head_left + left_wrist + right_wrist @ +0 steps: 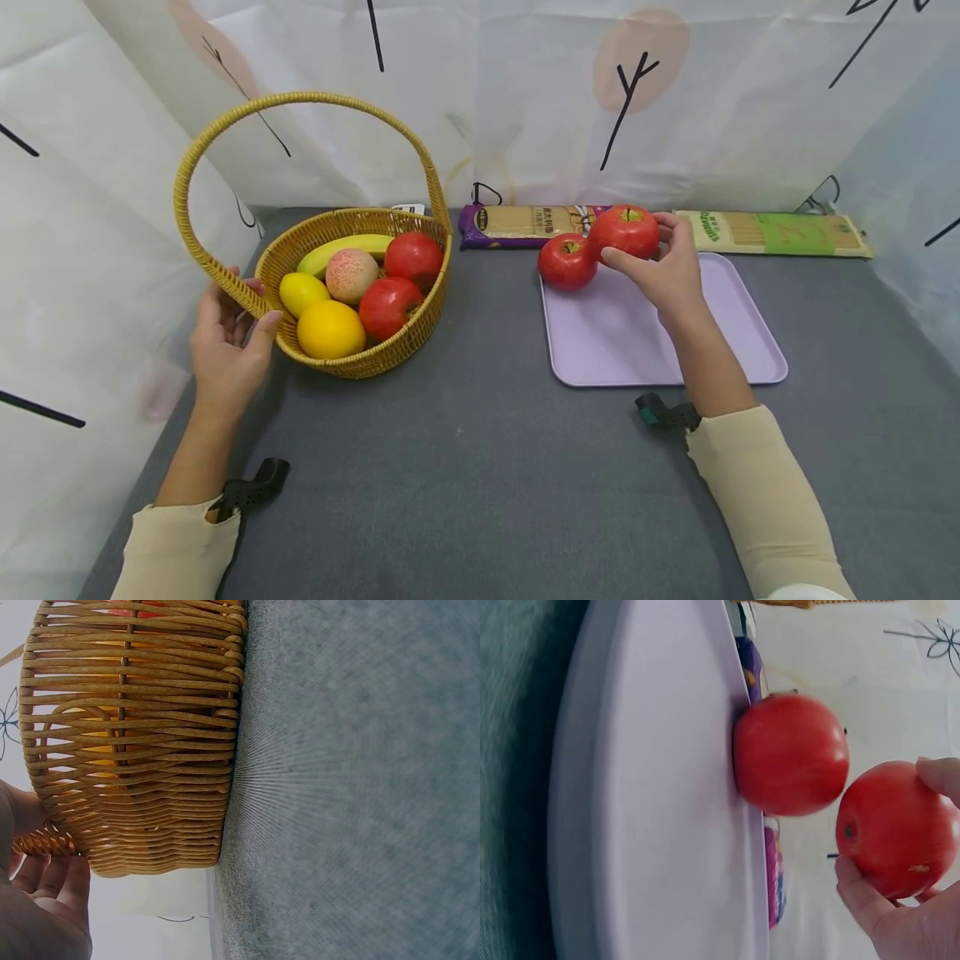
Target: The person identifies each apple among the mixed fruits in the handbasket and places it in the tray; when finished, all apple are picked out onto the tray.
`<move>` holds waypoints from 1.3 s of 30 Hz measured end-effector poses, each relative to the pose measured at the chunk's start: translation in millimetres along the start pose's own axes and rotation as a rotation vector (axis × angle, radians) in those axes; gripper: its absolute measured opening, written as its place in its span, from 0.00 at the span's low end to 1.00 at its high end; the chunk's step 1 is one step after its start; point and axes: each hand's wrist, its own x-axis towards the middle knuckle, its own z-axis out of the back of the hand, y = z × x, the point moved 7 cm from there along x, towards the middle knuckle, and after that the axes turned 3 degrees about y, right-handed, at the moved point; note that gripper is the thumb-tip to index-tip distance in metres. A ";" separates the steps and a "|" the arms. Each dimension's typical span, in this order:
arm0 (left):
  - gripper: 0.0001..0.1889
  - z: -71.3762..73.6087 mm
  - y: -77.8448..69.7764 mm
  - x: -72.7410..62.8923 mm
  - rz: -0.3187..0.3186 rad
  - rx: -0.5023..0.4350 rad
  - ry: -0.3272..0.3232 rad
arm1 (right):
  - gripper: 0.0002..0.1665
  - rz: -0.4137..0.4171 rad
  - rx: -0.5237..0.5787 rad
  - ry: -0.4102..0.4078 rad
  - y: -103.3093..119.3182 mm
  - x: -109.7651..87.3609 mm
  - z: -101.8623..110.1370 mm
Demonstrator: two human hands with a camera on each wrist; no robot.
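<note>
My left hand [228,354] grips a yellow wicker basket [390,354] at the left, where its tall arched handle [197,218] meets the rim; thumb and fingers lie on either side of it. Inside the basket are a banana [345,252], a peach [352,276], a lemon [303,293], an orange [331,330] and two red apples [390,307]. With thumb and fingers, my right hand [673,275] holds a red apple [900,829] above the lilac tray [615,346]. Another red apple [791,754] sits at the tray's far left corner, close beside the held one.
Behind the tray lie a purple-ended noodle packet [525,225] and a green-labelled noodle packet [780,233], along the back of the grey tabletop [465,483]. White printed curtains [480,100] hang at the back and both sides.
</note>
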 end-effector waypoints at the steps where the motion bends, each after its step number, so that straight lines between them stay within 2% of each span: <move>1: 0.35 -0.1 -0.1 -0.1 -0.003 -0.003 0.001 | 0.52 -0.027 -0.015 -0.002 -2.7 1.2 1.7; 6: 0.35 -0.8 -0.6 -0.2 -0.005 -0.027 0.010 | 0.55 -0.123 -0.081 0.010 -13.7 4.4 7.2; 15: 0.36 -0.9 -0.4 0.0 -0.004 -0.030 0.011 | 0.57 -0.182 -0.154 0.056 -29.7 9.0 10.4; 22: 0.35 -0.5 0.5 0.8 -0.017 -0.025 0.005 | 0.58 -0.174 -0.182 0.127 -30.1 11.6 12.3; 33: 0.35 -2.0 -0.2 0.5 0.000 -0.021 0.013 | 0.60 -0.207 -0.375 0.282 -34.5 8.4 30.9; 36: 0.35 -1.8 0.6 0.5 0.012 -0.028 0.014 | 0.60 -0.222 -0.427 0.294 -35.3 7.0 36.3; 39: 0.35 -1.0 1.5 0.2 0.021 -0.031 0.011 | 0.60 -0.219 -0.433 0.296 -35.8 7.3 36.0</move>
